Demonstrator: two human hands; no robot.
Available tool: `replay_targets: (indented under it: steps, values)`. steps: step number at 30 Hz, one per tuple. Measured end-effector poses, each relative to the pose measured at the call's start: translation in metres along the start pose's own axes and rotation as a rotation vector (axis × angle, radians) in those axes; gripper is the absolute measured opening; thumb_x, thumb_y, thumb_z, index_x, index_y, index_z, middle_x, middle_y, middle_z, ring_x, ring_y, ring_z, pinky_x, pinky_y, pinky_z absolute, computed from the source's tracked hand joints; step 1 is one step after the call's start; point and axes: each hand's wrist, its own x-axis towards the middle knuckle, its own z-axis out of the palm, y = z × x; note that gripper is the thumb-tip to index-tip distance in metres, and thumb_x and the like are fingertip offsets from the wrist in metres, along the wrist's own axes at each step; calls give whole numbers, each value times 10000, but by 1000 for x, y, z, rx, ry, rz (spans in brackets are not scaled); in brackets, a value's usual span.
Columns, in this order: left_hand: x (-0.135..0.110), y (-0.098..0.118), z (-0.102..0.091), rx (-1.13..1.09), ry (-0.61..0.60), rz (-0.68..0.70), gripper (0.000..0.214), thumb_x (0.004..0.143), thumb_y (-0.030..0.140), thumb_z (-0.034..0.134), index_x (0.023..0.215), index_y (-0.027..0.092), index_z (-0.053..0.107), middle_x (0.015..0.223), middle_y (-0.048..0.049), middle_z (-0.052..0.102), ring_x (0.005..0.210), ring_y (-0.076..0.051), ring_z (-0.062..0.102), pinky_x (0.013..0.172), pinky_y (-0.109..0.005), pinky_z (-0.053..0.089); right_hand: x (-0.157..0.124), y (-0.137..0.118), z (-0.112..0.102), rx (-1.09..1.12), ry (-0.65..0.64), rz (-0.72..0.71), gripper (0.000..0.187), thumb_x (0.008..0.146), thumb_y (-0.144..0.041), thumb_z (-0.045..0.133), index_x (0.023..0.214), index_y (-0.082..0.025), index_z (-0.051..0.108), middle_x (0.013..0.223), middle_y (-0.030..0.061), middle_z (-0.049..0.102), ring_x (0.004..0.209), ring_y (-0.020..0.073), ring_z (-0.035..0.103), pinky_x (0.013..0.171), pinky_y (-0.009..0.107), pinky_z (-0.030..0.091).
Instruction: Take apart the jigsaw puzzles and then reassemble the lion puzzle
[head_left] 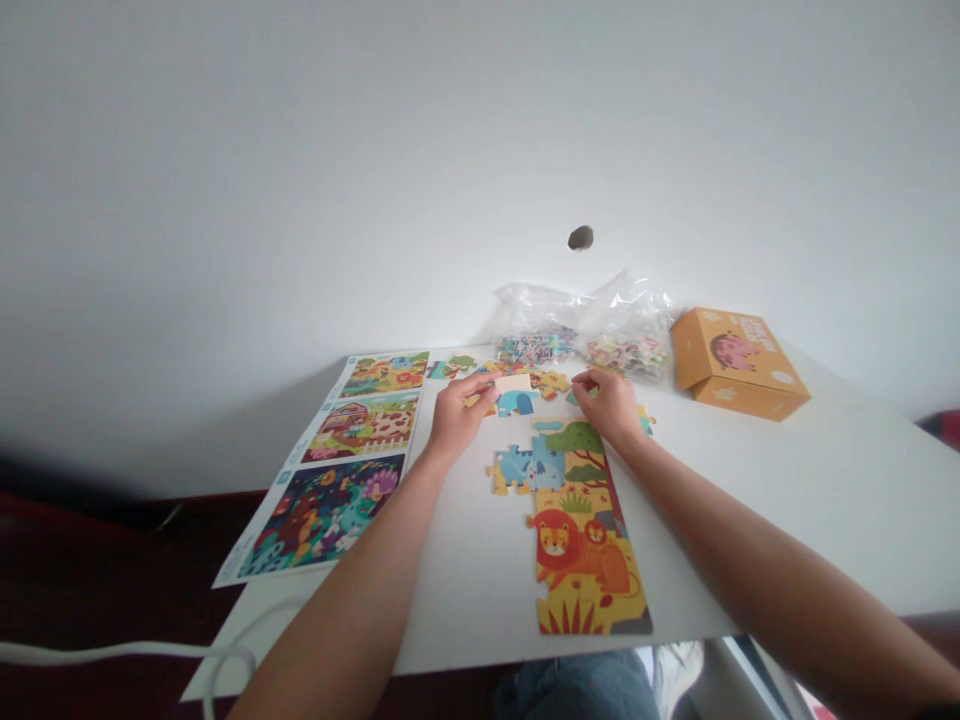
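Observation:
My left hand (459, 412) is closed, thumb and fingers pinching the left edge of a jigsaw puzzle piece (514, 403) with a blue elephant and a pale top. My right hand (609, 402) is closed too, fingertips together over loose pieces; what they hold, if anything, is hidden. Between my forearms lies a partly joined jigsaw puzzle (577, 560) with lions, a tree and a blue animal. Its left edge is uneven, with joined pieces (513, 470) sticking out at the upper left. Several loose pieces (551, 384) are spread beyond it, between and behind my hands.
A sheet with three printed pictures (360, 425) lies on the left of the white table (457, 600). Clear bags of pieces (626, 350) rest against the wall, beside an orange box (739, 360). A white cable (135, 650) crosses the front left corner.

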Motion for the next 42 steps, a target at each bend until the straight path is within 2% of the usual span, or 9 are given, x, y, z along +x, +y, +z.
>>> replay_targets:
  steps: [4,9,16,25,28,33,35,39,42]
  values:
    - [-1,3,0,21,-3,5,307,802,349,667,1053,181,728,1010,-74,754,919,-223,711,849,-340,571,0,0,-1,-12,-14,34,193,798,-279,575,847,-223,753,771,10,738,736,174,668,714,266,440]
    - [-3,3,-1,61,-27,-28,245,777,324,662,964,172,709,847,-50,733,807,-207,706,749,-308,572,0,1,-2,-65,-60,75,202,785,-272,570,837,-220,758,771,26,739,744,185,670,706,271,446]
    - [-4,-2,-2,210,-51,7,215,779,309,631,944,193,704,894,-42,727,888,-202,687,887,-350,531,0,1,-4,-84,-100,77,204,773,-249,565,837,-220,757,777,33,738,757,197,670,716,282,454]
    - [-6,-1,0,223,-186,-33,170,760,295,636,888,201,696,882,-37,738,857,-202,701,866,-334,531,0,1,-3,-101,-125,70,218,784,-252,554,854,-214,757,778,35,733,729,183,654,701,272,436]
    - [-7,-1,0,200,-222,-46,166,768,295,629,891,199,686,860,-34,735,840,-198,706,845,-322,535,-3,-8,-10,-89,-165,-46,224,798,-267,559,881,-199,756,728,32,714,682,168,634,670,259,418]
    - [-8,2,0,201,-251,-63,157,766,291,630,886,202,677,829,-34,733,824,-203,707,827,-328,541,-26,-38,-31,-102,-490,-437,302,860,-290,505,1036,-221,741,610,6,667,554,139,579,589,245,366]
    - [-7,4,0,213,-249,-69,155,762,282,628,887,205,679,820,-30,731,811,-199,706,826,-329,541,-38,-51,-38,-195,-555,-535,363,866,-310,498,1161,-240,699,623,21,678,576,165,600,584,260,354]
    - [-7,4,0,206,-262,-74,144,752,255,620,875,211,679,815,-17,733,797,-191,709,813,-313,538,-52,-64,-44,-369,-645,-613,383,842,-349,514,1156,-222,693,680,72,705,595,207,623,570,286,337]
    - [-7,4,0,215,-259,-81,141,740,250,625,866,216,679,800,-8,735,795,-192,712,808,-306,535,-50,-62,-47,-385,-703,-632,370,815,-328,526,1125,-224,699,701,72,710,620,214,634,562,285,335]
